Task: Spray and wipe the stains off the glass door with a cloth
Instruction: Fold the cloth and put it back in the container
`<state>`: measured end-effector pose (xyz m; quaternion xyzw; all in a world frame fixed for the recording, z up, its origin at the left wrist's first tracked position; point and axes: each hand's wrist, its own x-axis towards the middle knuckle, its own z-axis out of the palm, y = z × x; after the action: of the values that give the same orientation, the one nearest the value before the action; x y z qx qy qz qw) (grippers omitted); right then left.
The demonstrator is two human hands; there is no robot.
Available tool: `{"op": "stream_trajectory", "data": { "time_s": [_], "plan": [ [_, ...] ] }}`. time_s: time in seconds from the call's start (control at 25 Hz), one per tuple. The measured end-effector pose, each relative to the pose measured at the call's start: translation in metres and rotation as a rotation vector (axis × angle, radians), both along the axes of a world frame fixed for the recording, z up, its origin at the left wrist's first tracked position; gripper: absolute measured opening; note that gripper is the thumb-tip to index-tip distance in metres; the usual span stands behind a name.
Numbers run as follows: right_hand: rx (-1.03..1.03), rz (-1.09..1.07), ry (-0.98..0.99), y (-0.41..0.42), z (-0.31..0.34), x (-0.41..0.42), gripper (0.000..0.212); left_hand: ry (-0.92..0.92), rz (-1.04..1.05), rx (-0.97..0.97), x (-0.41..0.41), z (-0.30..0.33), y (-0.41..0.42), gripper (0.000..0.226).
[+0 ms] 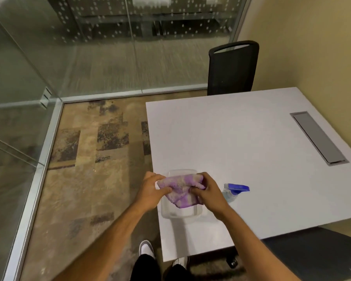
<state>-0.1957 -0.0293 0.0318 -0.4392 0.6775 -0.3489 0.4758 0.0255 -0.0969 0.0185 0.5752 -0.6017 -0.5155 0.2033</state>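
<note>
light: even, warm indoor | glare: soft reflections on glass wall [101, 47] | blur: slight overall | edges: wide-angle bowing

Both hands, left hand [150, 191] and right hand [208, 194], grip a purple-and-white fluffy cloth [180, 189] above a clear plastic tub [170, 213] on the white desk [241, 138]; a blue-topped spray bottle [234, 190] lies at three o'clock of it.

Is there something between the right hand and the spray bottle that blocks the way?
Nothing visible does. The spray bottle stands on the white table just right of the right hand, with bare tabletop between. But both that hand and the left hand grip the purple cloth.
</note>
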Motion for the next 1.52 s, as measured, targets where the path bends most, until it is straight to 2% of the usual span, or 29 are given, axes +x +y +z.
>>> {"op": "stream_trajectory", "data": {
  "time_s": [0.16,0.32,0.48,0.56,0.64,0.92,1.08,1.2,1.28,1.4,1.52],
  "plan": [
    [0.073,-0.192,0.064,-0.012,-0.033,0.003,0.022,0.057,-0.009,0.155,-0.022,-0.044,-0.014,0.021],
    [0.059,-0.29,0.15,-0.027,-0.066,0.01,0.036,0.025,0.151,0.19,-0.046,-0.076,-0.029,0.028],
    [0.047,-0.222,0.284,-0.042,-0.099,0.013,0.027,-0.13,0.18,0.09,-0.064,-0.1,-0.04,0.029],
    [0.04,-0.191,0.312,-0.049,-0.111,0.014,0.021,-0.164,0.162,0.059,-0.07,-0.107,-0.045,0.027],
    [0.041,-0.193,0.312,-0.056,-0.124,0.015,0.02,-0.177,0.109,0.066,-0.075,-0.114,-0.047,0.035],
    [0.074,-0.133,0.283,-0.066,-0.167,0.022,0.035,-0.172,0.004,0.089,-0.09,-0.146,-0.035,0.044],
    [0.079,-0.015,0.288,-0.066,-0.182,0.011,0.053,-0.159,-0.023,0.098,-0.092,-0.148,-0.034,0.054],
    [0.081,0.119,0.316,-0.072,-0.172,0.004,0.059,-0.161,-0.038,0.137,-0.091,-0.139,-0.035,0.053],
    [0.079,0.142,0.344,-0.071,-0.156,0.003,0.054,-0.184,-0.045,0.17,-0.09,-0.13,-0.036,0.056],
    [0.019,0.033,0.377,-0.058,-0.123,-0.003,0.041,-0.206,-0.077,0.137,-0.088,-0.114,-0.036,0.059],
    [-0.03,-0.086,0.268,-0.04,-0.063,-0.009,0.03,-0.109,-0.174,0.093,-0.094,-0.095,-0.03,0.052]
  ]
}}
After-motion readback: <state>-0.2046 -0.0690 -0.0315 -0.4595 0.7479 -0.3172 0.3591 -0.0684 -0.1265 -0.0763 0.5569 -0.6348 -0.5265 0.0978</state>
